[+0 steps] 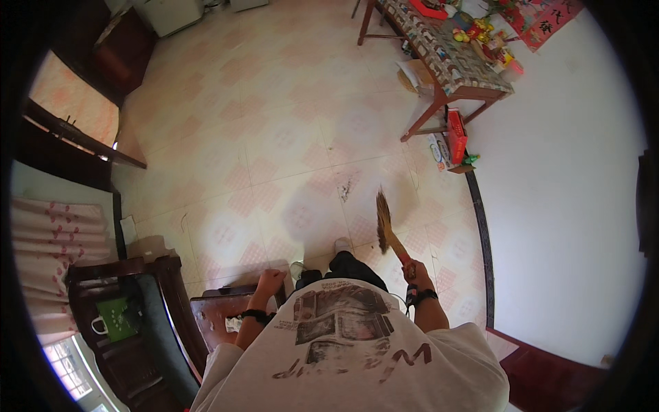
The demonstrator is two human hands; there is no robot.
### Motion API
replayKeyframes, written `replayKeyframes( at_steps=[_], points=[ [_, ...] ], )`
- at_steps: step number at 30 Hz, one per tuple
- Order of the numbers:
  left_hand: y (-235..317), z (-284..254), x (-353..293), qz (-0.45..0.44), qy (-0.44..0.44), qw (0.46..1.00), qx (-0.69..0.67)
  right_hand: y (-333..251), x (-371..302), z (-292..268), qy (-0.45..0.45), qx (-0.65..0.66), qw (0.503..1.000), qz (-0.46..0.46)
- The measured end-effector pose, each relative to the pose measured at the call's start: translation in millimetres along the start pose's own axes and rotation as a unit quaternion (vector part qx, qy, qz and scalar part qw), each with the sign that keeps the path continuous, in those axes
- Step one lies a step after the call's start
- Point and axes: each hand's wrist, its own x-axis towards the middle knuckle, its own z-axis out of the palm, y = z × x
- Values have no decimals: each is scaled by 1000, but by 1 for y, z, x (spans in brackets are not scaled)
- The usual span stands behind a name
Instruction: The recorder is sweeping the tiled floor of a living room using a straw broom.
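My right hand [419, 276] is wrapped round the handle of a broom [393, 240]. The dark, frayed bristles fan out over the tiled floor ahead of my right side. To the left of the bristles, a small scatter of dark and pale debris [346, 190] lies on the tiles. My left hand [271, 282] is closed in a loose fist beside my body, with nothing visible in it. It hangs above the edge of a small wooden table [214, 310]. A dark band circles each wrist.
At the far right stands a table [439, 48] with a patterned cover, fruit and ornaments; boxes [456, 137] sit by its legs. A white wall [563, 178] runs down the right. A wooden bench [110, 271] stands at left, with a green item [118, 319] and a mug.
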Motion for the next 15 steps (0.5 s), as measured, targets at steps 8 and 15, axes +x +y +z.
replayKeyframes(
  at_steps=[8, 15],
  points=[
    [-58, -2, -6, 56, -27, 998, 10, 73, -25, -112, 67, 216, 971, 71],
    [-85, -35, -8, -29, -36, 997, 54, 109, -62, -78, 194, 95, 974, 61]
  ],
)
